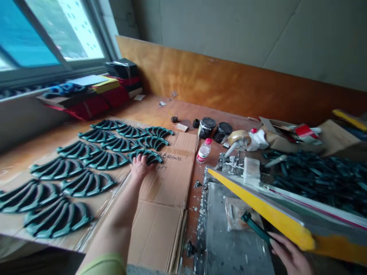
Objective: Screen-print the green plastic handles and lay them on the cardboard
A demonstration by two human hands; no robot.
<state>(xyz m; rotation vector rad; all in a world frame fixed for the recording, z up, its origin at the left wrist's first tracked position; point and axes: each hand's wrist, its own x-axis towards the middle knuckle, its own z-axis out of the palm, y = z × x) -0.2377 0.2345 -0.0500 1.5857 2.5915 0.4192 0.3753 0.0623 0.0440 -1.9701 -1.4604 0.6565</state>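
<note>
Head view: a wooden desk is seen running beneath a window, with a plywood board stood along its far edge. On the left of the desk, a cardboard sheet is laid, and rows of dark green arched pieces are set out across it. To the right, a heap of loose dark green pieces, two black ink tins, a plastic water bottle and a yellow-edged screen frame are placed.

One arched piece is found at the end of the nearest row, on the cardboard sheet, directly ahead of the left hand. Its long axis is laid roughly crosswise to the forearm, and its arch is turned toward the far side. The left hand is much the nearer hand: its fingers are spread and pressed onto the piece, though a firm clamp cannot be confirmed. The right hand is kept well apart, just below the frame, beside a dark green strip; whether the strip is gripped cannot be told.
</note>
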